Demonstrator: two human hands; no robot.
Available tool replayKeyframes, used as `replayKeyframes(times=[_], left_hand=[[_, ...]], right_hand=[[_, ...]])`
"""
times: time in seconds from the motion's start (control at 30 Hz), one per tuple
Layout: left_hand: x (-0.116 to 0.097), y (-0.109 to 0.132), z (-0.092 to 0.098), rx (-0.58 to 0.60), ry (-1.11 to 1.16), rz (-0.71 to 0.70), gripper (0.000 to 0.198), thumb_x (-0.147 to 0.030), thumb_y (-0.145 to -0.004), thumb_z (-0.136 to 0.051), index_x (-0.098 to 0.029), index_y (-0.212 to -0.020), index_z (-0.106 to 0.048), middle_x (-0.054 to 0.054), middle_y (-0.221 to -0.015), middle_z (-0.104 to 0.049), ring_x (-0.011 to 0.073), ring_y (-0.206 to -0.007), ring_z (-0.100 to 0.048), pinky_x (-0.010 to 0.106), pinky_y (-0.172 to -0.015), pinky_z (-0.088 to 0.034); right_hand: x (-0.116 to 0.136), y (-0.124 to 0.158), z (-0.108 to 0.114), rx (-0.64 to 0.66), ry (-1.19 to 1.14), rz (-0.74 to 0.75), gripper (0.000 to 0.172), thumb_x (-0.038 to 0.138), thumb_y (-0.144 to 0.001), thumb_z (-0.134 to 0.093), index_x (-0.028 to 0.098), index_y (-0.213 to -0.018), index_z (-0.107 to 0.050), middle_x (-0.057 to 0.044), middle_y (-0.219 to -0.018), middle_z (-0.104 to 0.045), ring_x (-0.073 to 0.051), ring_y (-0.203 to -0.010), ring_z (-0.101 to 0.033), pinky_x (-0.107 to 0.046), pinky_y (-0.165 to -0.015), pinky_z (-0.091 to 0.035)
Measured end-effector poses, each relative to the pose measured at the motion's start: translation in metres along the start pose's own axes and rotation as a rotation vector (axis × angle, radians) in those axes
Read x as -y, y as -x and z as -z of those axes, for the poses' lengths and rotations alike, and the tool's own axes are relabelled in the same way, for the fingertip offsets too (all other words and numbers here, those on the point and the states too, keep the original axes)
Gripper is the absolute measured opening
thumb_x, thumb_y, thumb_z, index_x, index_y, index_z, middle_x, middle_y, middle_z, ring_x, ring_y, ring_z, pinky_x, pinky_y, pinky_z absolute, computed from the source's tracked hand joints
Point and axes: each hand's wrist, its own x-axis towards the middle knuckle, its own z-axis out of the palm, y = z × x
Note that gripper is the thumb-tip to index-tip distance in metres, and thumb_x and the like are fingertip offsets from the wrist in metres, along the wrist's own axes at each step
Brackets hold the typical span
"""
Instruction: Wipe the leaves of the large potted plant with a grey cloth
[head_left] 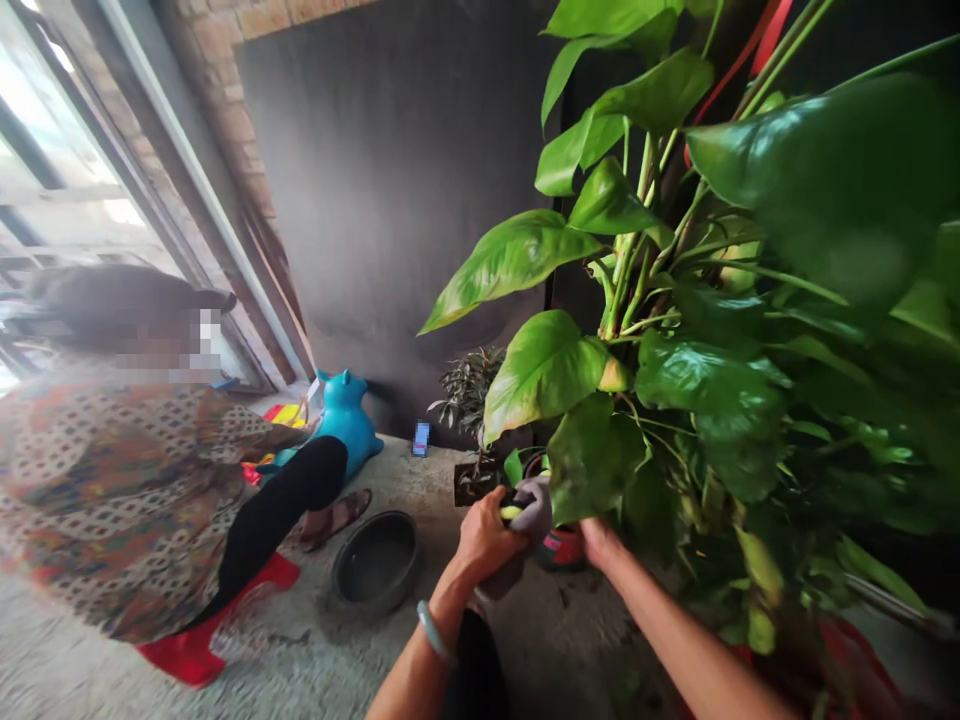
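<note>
My left hand (484, 532), a pale bangle on its wrist, is closed on a bunched grey cloth (534, 500). A small black and yellow-green thing shows between the fingers; its kind is unclear. Beside a dark pot with a red band (564, 550) is my right hand (598, 543). Its fingers are hidden behind a low, drooping leaf (596, 460) of the tall leafy plant (626, 270), so whether they grip the pot or the plant cannot be told. A small green leaf (514, 467) stands just behind the cloth.
A person (127, 480) sits at left on a red stool (187, 650). Near them are a black basin (376, 562) and a blue animal-shaped toy (346, 410). A phone (421, 438) leans against the dark board (405, 200). Behind my left hand stands a small potted shrub (471, 395).
</note>
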Motion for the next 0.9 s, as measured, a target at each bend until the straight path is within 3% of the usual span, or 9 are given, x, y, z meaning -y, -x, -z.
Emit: replayKeyframes(times=[0.1,0.23,0.33,0.47,0.57,0.63,0.73,0.83,0.9], left_hand=[[0.000,0.005,0.016,0.009,0.025,0.062,0.049,-0.015,-0.043,-0.081,-0.019,-0.090,-0.070,0.002,-0.078,-0.071,0.0254,-0.078,-0.064,0.031,-0.068,-0.046],[-0.031,-0.016,0.041,-0.245,0.138,-0.032,0.043,-0.025,-0.056,-0.077,-0.018,-0.097,-0.067,-0.001,-0.077,-0.068,0.0197,-0.073,-0.062,0.027,-0.064,-0.045],[-0.047,-0.033,0.032,-0.387,0.217,-0.027,0.047,-0.028,-0.059,-0.075,-0.017,-0.104,-0.064,0.001,-0.083,-0.069,0.0187,-0.074,-0.062,0.027,-0.064,-0.047],[-0.021,-0.009,0.002,-0.053,-0.020,0.053,0.051,-0.020,-0.050,-0.078,-0.016,-0.100,-0.068,0.001,-0.079,-0.070,0.0235,-0.078,-0.065,0.030,-0.069,-0.048],[0.003,0.025,0.003,0.153,-0.128,0.090,0.066,-0.016,-0.046,-0.081,-0.017,-0.111,-0.068,0.004,-0.094,-0.073,0.0281,-0.096,-0.065,0.033,-0.081,-0.049],[0.003,0.032,0.015,0.136,-0.114,0.095,0.066,-0.018,-0.049,-0.081,-0.017,-0.113,-0.067,0.004,-0.098,-0.074,0.0279,-0.098,-0.065,0.033,-0.083,-0.049],[-0.021,0.011,0.028,-0.059,-0.037,0.024,0.056,-0.023,-0.057,-0.077,-0.016,-0.112,-0.065,0.004,-0.097,-0.073,0.0259,-0.093,-0.066,0.032,-0.080,-0.050],[-0.041,-0.015,0.018,-0.218,-0.026,-0.030,0.049,-0.027,-0.064,-0.073,-0.019,-0.111,-0.062,0.005,-0.098,-0.072,0.0244,-0.091,-0.066,0.031,-0.077,-0.049],[-0.037,-0.011,0.003,-0.180,-0.114,-0.025,0.046,-0.027,-0.064,-0.072,-0.020,-0.108,-0.063,0.006,-0.098,-0.072,0.0245,-0.090,-0.066,0.031,-0.076,-0.047]], right_hand=[[0.006,0.002,0.010,0.004,-0.025,-0.022,0.030,0.038,-0.094,-0.059,0.019,-0.117,-0.061,-0.008,-0.118,-0.064,-0.021,-0.098,-0.065,-0.041,-0.084,-0.056],[0.011,0.003,0.016,-0.001,-0.066,-0.013,0.031,0.039,-0.094,-0.058,0.019,-0.117,-0.061,-0.008,-0.120,-0.064,-0.021,-0.100,-0.064,-0.043,-0.086,-0.055],[0.012,0.000,0.013,-0.010,-0.096,-0.009,0.033,0.040,-0.094,-0.058,0.018,-0.118,-0.060,-0.008,-0.121,-0.064,-0.022,-0.101,-0.064,-0.044,-0.087,-0.055],[0.010,-0.006,0.011,-0.026,-0.104,-0.070,0.034,0.039,-0.094,-0.058,0.019,-0.121,-0.059,-0.008,-0.122,-0.063,-0.022,-0.100,-0.064,-0.043,-0.085,-0.056],[0.007,-0.007,0.016,0.003,-0.103,-0.131,0.034,0.040,-0.093,-0.059,0.018,-0.120,-0.059,-0.008,-0.120,-0.063,-0.021,-0.099,-0.064,-0.043,-0.084,-0.056],[0.007,-0.006,0.021,0.028,-0.106,-0.161,0.034,0.041,-0.093,-0.058,0.018,-0.119,-0.059,-0.008,-0.119,-0.064,-0.021,-0.098,-0.065,-0.042,-0.083,-0.056],[0.008,-0.005,0.025,0.048,-0.123,-0.170,0.035,0.041,-0.094,-0.058,0.018,-0.120,-0.059,-0.008,-0.118,-0.064,-0.021,-0.097,-0.065,-0.042,-0.083,-0.056],[0.010,-0.005,0.023,0.046,-0.143,-0.151,0.036,0.041,-0.094,-0.058,0.019,-0.122,-0.058,-0.009,-0.122,-0.062,-0.022,-0.100,-0.064,-0.043,-0.084,-0.056],[0.010,-0.006,0.021,0.046,-0.148,-0.141,0.035,0.041,-0.094,-0.057,0.020,-0.122,-0.058,-0.009,-0.123,-0.062,-0.022,-0.101,-0.064,-0.043,-0.085,-0.055]])
